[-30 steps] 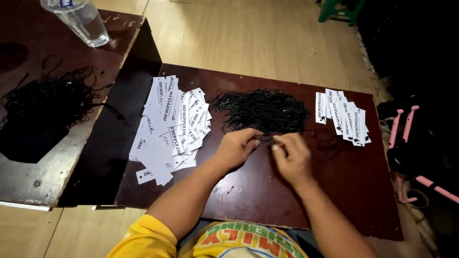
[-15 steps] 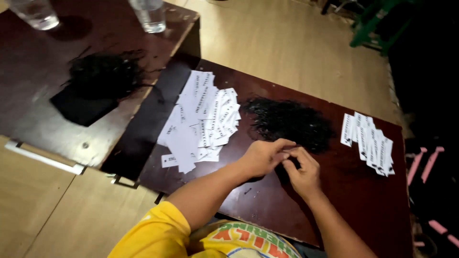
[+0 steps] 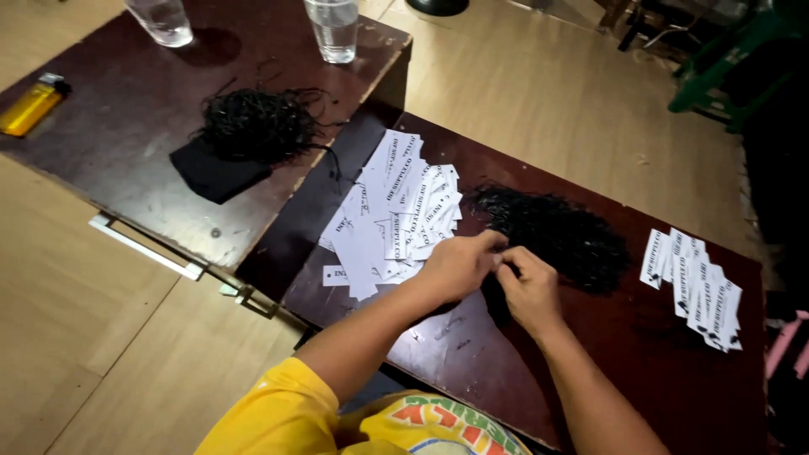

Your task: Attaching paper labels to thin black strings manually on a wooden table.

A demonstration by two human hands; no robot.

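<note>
White paper tags (image 3: 396,215) lie beside left hand (image 3: 459,265) and right hand (image 3: 529,291), both pinching black string (image 3: 552,236).

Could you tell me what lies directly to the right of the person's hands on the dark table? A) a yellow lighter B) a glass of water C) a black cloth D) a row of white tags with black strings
D: the row of white tags lies at the table's right end, beyond the right hand and the black string pile.

Pale wooden plank floor (image 3: 539,93); two low dark brown scratched wooden tables (image 3: 109,118) side by side; green plastic stool (image 3: 725,67) top right, dim light.
</note>
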